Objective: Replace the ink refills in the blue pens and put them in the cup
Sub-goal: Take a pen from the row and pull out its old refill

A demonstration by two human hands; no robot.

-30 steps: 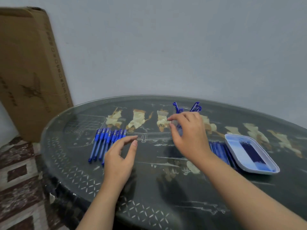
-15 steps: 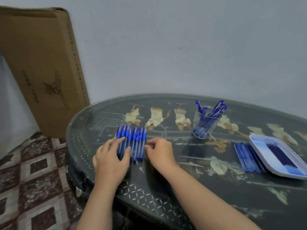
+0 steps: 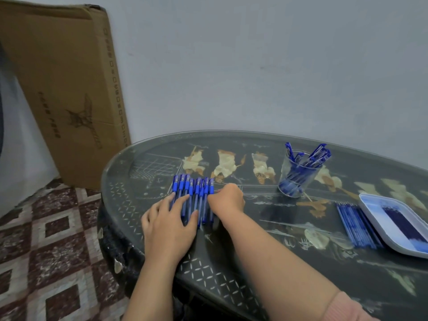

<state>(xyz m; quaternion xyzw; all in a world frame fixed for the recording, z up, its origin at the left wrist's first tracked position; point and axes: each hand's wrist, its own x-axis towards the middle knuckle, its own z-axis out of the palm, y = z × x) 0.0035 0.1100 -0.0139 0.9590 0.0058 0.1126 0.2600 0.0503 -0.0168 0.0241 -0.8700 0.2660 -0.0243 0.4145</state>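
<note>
Pens point(image 3: 196, 188) next: right hand point(image 3: 228, 200), back from cup point(image 3: 298, 176), curled at row edge, grip unclear; left hand point(image 3: 169, 225) flat on them.

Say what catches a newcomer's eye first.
A row of blue pens lies at the left of the table; the left hand rests flat across it, the right hand curls at its right edge. Farther right sit a clear cup of pens, loose refills and a tray.
</note>
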